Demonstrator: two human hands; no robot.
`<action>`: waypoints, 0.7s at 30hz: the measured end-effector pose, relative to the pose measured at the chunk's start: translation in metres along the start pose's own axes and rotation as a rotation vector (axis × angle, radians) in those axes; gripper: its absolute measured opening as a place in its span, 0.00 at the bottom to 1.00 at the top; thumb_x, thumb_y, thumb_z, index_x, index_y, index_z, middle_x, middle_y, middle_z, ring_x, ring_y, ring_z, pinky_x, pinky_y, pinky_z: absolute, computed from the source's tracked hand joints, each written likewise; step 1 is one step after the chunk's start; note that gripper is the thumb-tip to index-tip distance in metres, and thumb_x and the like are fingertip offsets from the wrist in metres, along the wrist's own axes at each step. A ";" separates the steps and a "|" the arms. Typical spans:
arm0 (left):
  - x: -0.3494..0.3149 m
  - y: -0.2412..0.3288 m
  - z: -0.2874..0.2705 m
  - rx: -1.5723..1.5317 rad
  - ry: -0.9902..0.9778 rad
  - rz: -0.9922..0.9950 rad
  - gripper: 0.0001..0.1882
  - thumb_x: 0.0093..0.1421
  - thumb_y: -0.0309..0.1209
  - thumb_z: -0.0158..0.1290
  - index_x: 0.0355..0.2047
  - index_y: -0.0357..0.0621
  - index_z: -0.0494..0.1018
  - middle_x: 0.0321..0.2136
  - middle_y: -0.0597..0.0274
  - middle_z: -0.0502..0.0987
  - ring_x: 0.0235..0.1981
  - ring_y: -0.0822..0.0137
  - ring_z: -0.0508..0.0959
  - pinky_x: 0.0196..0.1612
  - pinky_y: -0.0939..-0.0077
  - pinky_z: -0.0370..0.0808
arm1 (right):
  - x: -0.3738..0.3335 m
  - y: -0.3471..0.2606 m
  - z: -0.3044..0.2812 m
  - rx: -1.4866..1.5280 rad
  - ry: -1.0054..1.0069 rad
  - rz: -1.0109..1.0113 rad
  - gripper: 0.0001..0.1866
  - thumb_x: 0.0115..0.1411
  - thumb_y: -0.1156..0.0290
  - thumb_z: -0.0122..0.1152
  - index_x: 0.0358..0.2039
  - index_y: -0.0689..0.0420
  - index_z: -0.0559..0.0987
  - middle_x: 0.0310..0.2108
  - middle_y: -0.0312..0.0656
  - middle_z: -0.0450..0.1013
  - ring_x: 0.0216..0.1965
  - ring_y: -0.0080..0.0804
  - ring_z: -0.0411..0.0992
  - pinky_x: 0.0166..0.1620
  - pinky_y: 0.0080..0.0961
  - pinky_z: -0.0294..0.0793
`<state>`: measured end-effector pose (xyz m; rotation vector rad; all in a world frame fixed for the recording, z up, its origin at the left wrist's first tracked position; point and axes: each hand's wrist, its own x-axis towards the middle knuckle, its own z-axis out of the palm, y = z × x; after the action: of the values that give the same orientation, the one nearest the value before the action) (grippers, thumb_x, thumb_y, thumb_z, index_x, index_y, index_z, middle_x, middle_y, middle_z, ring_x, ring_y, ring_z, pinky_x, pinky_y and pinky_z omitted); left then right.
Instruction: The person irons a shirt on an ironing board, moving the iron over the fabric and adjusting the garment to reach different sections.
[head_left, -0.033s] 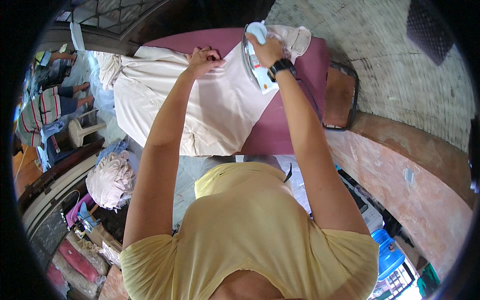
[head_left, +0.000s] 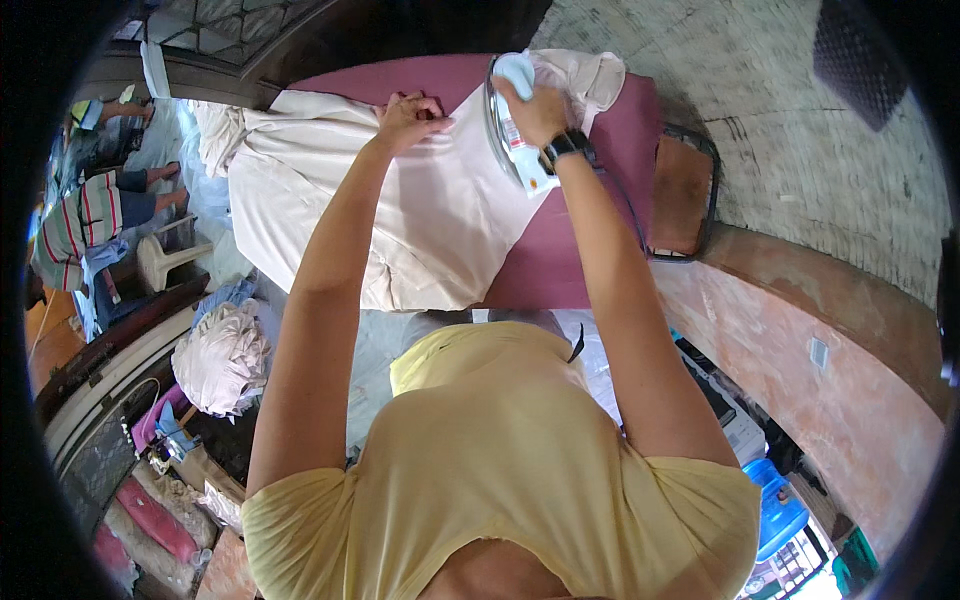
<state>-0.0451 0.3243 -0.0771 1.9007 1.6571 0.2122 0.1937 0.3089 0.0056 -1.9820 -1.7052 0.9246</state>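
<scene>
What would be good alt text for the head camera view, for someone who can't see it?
Seen from above, a person in a yellow shirt irons a cream garment on a maroon ironing board: the right hand grips a light blue iron, the left hand presses the cloth flat. A bundle of pale cloth lies lower left.

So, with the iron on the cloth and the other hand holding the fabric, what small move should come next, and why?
Probably a short glide of the iron toward the left hand. The right hand grips the iron on the cream cloth, and the left fingers pin the fabric close beside it, where it looks bunched. The cloth between them seems not yet pressed flat.
</scene>
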 end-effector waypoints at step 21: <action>0.030 -0.036 0.012 0.388 -0.040 0.267 0.20 0.64 0.41 0.39 0.56 0.60 0.64 0.59 0.68 0.65 0.57 0.55 0.65 0.59 0.46 0.56 | -0.007 -0.034 0.038 0.010 0.006 -0.008 0.41 0.55 0.34 0.51 0.28 0.70 0.80 0.26 0.63 0.75 0.34 0.59 0.76 0.38 0.45 0.75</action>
<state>-0.0635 0.3498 -0.1141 2.4000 1.4937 -0.0487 0.1423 0.3036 0.0023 -1.9684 -1.7006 0.9222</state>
